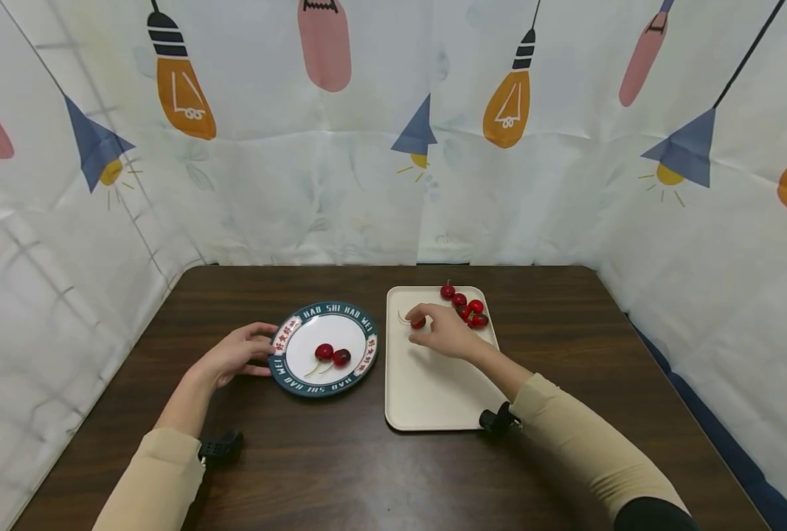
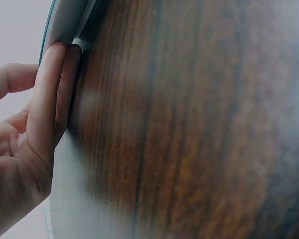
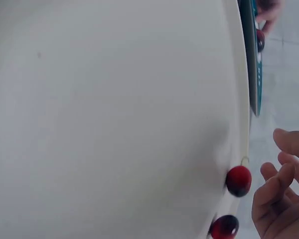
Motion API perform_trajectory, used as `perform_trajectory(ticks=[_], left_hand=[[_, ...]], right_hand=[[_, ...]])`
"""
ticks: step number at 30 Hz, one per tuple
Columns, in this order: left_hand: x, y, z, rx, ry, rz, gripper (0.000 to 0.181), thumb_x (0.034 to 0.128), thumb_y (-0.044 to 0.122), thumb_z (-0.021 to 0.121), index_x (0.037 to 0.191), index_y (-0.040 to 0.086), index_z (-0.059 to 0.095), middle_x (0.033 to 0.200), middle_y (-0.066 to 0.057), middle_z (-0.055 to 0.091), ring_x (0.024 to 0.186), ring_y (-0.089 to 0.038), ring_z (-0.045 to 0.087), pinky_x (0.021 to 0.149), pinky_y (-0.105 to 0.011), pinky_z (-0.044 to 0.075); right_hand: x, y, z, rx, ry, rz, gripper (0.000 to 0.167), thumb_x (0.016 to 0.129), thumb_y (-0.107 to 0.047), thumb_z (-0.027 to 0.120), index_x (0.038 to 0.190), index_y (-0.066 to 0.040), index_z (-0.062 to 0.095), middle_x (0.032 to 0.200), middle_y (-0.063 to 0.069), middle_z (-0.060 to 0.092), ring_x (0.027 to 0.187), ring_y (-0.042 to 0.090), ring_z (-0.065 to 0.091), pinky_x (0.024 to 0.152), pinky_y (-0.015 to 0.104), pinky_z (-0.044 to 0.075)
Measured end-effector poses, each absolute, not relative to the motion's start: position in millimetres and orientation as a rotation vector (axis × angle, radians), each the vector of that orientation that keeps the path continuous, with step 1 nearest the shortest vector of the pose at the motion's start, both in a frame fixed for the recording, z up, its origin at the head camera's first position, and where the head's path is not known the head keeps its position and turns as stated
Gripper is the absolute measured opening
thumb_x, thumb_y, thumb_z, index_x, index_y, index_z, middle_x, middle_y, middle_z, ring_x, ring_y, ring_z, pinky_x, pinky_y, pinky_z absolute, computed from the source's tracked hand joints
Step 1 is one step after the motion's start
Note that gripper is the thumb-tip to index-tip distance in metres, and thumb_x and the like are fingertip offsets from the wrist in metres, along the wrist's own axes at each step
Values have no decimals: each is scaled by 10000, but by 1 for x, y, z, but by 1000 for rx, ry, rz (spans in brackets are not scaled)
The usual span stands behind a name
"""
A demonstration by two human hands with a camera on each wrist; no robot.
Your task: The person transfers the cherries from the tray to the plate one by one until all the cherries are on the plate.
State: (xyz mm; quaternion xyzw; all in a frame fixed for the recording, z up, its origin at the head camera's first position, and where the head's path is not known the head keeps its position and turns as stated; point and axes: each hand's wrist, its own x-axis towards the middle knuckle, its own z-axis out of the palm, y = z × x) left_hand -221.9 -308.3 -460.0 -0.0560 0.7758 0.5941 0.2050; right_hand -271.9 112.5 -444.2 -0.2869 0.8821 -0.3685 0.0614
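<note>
Comes closest to the camera at the lower right with a beige right sleeve (image 1: 586, 442), and at the lower left with a matching left sleeve (image 1: 147, 487). Shows, farther in, a single cherry (image 1: 418, 323) on the pale tray (image 1: 433, 398), directly beneath the right hand (image 1: 442, 333). Looks released there, with fingers bent but parted from the thumb; appears apart from the fruit in the right wrist view, so probably not yet grasping. Has at least six more in a cherry cluster (image 1: 463, 313) near the far right corner of the same tray, overlapping too much for an exact count.

Has two cherries (image 1: 324, 352) lying side by side on the white middle of the plate (image 1: 366, 328), with stems toward the near side. Seems, by judgement, fairly early in the transfer: two already on the plate, the greater share still left on the tray, including the one under the fingers.

Touches the rim of that plate with the left hand (image 1: 237, 354), at the side away from the tray. Cannot tell a pinch from a mere steadying touch. Ends, outermost, in the dark wooden table (image 1: 300, 457) and, behind, a white curtain (image 1: 366, 214) printed with lamps and bulbs
</note>
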Motion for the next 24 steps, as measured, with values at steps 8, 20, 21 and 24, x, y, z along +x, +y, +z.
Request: perform_trajectory(ticks=[8,20,21,24], left_hand=[[-221,-308,-460,-155,2166,1657,545,1063,103,519,1545,-19,293,1343,-267,451,1011,-269,622,834,-429,615],[-220,-308,-460,-169,2179,1655,549,1065,115,523,1549,-12,296,1344,-261,460,1013,-271,622,833,-423,615],[-220,-308,-460,-171,2180,1654,550,1065,115,524,1549,-12,296,1346,-262,460,1014,-272,622,834,-423,615],[-219,-307,-459,-177,2179,1649,553,1065,112,525,1551,-12,292,1345,-265,465,1018,-273,623,836,-422,614]], right_hand=[[-280,121,-450,-725,2721,-1144,294,910,-122,778,1184,-52,700,1149,71,691,1106,261,616,972,418,526],[-293,120,-460,-653,2736,-1142,325,914,-110,764,1225,-61,681,1209,94,677,1091,256,613,938,406,541],[-293,119,-460,-643,2731,-1141,325,914,-111,764,1225,-66,682,1206,90,678,1075,253,614,926,403,545],[-293,118,-460,-628,2715,-1141,316,914,-109,768,1217,-75,687,1194,78,683,1056,238,610,905,386,549]])
